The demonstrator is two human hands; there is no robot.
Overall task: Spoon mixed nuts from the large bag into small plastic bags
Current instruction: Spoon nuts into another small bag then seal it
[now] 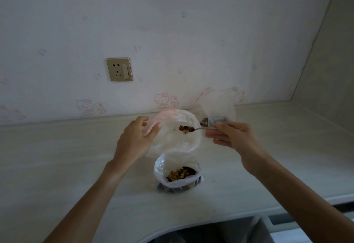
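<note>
Pale desk (57, 166): left hand (134, 139) pinches limp small bag (178, 137) rim; right hand (229, 137) grips loaded spoon (193, 129); large bag (178, 173) floppy, near front edge.

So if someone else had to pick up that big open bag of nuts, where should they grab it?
Probably the rolled-down rim of the large bag, from above and at one side. It stands upright with its mouth open, so a side pinch on the rim keeps the nuts from tipping out.
</note>
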